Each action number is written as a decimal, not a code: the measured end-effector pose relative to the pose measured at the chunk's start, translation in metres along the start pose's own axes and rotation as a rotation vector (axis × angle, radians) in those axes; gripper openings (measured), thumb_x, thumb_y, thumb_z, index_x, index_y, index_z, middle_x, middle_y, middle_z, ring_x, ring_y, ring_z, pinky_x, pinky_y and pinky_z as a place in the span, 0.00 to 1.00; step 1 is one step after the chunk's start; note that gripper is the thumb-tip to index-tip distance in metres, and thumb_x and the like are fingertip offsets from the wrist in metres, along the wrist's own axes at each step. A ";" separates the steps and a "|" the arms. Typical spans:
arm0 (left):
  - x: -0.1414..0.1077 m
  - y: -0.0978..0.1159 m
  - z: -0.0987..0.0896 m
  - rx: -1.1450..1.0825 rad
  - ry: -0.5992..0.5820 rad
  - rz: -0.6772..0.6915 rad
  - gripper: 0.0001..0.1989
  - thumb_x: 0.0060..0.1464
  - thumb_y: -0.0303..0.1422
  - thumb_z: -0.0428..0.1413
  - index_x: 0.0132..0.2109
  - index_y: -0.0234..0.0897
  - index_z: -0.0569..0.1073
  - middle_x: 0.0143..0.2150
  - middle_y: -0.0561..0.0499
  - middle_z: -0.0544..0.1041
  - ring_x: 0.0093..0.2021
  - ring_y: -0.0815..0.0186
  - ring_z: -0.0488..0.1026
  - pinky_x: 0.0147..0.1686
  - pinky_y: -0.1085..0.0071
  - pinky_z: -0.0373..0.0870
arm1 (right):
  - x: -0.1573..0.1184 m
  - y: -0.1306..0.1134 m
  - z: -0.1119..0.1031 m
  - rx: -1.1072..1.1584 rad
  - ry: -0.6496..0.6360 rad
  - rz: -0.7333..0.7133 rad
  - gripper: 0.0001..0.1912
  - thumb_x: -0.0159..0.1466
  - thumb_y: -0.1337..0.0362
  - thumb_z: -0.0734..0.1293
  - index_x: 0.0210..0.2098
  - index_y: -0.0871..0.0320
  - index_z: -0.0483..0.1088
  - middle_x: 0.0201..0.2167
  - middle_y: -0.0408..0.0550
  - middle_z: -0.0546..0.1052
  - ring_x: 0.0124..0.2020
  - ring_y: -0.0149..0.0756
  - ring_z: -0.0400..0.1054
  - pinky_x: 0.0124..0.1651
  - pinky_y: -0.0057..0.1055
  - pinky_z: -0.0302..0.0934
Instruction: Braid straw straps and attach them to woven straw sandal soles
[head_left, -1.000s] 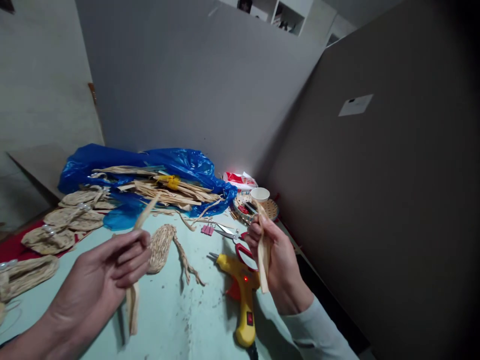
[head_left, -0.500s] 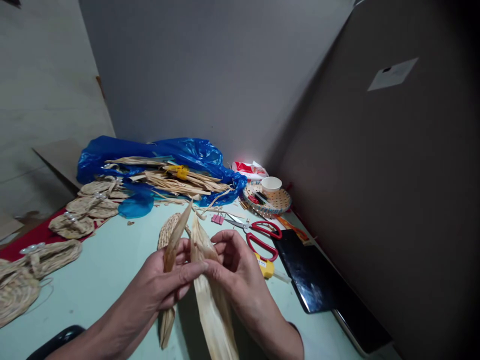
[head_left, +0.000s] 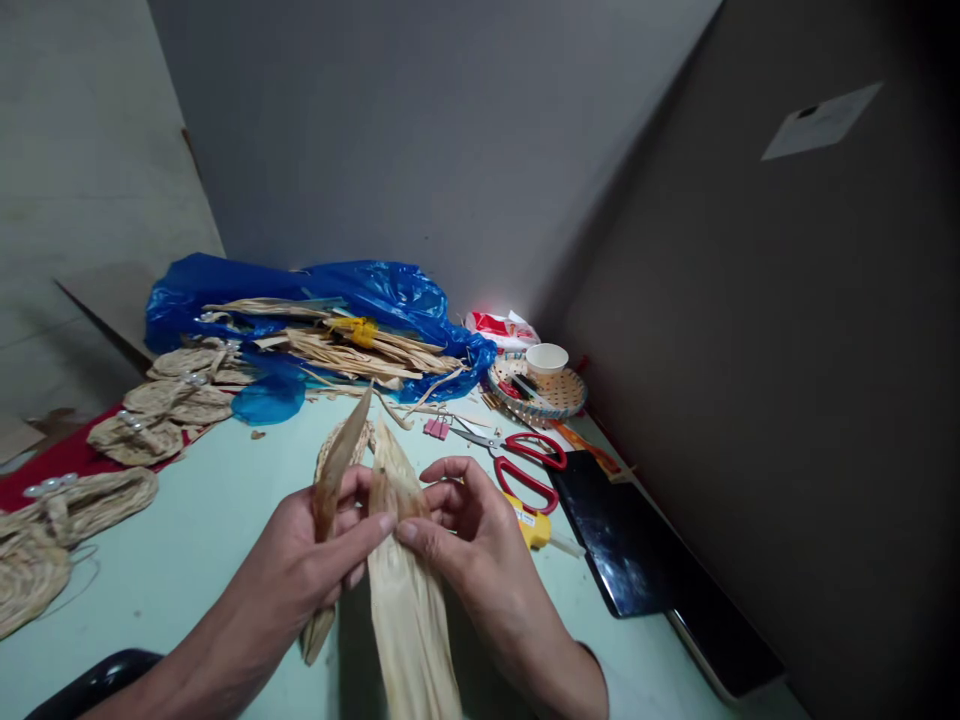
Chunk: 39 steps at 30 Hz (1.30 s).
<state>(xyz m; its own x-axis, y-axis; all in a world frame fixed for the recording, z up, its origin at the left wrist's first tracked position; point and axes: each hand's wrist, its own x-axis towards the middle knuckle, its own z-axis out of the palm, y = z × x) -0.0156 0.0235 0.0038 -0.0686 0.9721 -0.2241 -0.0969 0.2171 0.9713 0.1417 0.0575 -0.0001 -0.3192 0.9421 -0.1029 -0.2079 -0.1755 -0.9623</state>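
Note:
Between my two hands hangs a wide pale dried husk [head_left: 409,610], its pointed tip upward and brown-stained near my fingers. My left hand [head_left: 319,550] pinches the husk's left edge with the thumb and also has a narrow, browner husk strip [head_left: 341,465] between its fingers. My right hand [head_left: 469,530] grips the right edge, thumb on the front face and fingers behind. A woven piece [head_left: 324,450] lies behind my left hand, mostly covered by it.
Red-handled scissors [head_left: 525,470], a pink clip [head_left: 436,428], a yellow tool [head_left: 534,525] and a black tablet [head_left: 615,540] lie rightward. Behind are husk bundles [head_left: 360,350] on blue plastic [head_left: 390,285] and a basket [head_left: 566,393] with a white bowl [head_left: 547,358]. Woven slippers [head_left: 139,437] line the left.
My thumbs have moved slightly apart on the wide husk, which now shows more of its width. My left hand has shifted a little leftward with the narrow strip. The camera view has shifted slightly.

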 end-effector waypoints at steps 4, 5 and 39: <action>0.004 -0.001 0.000 0.045 0.046 0.034 0.24 0.40 0.45 0.67 0.44 0.37 0.80 0.24 0.52 0.78 0.27 0.59 0.78 0.25 0.69 0.73 | 0.000 0.001 0.001 -0.059 0.002 -0.044 0.25 0.48 0.59 0.82 0.38 0.58 0.68 0.30 0.39 0.73 0.29 0.28 0.65 0.34 0.26 0.58; 0.005 -0.001 0.000 0.056 0.058 0.041 0.24 0.40 0.45 0.68 0.43 0.37 0.80 0.24 0.52 0.78 0.28 0.58 0.78 0.26 0.68 0.74 | 0.000 0.002 0.001 -0.058 -0.001 -0.050 0.24 0.49 0.59 0.82 0.38 0.59 0.69 0.30 0.39 0.73 0.30 0.29 0.65 0.34 0.26 0.58; 0.018 -0.011 -0.010 0.004 0.186 -0.052 0.22 0.38 0.41 0.67 0.41 0.38 0.73 0.26 0.58 0.74 0.16 0.75 0.61 0.17 0.77 0.52 | 0.003 -0.039 -0.023 0.312 -0.361 0.031 0.13 0.53 0.65 0.78 0.35 0.61 0.74 0.31 0.44 0.74 0.33 0.30 0.68 0.42 0.26 0.60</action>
<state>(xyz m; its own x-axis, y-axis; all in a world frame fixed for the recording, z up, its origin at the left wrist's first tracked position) -0.0260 0.0380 -0.0119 -0.2459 0.9267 -0.2842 -0.1011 0.2670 0.9584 0.1706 0.0739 0.0316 -0.6186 0.7855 0.0167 -0.4435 -0.3316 -0.8327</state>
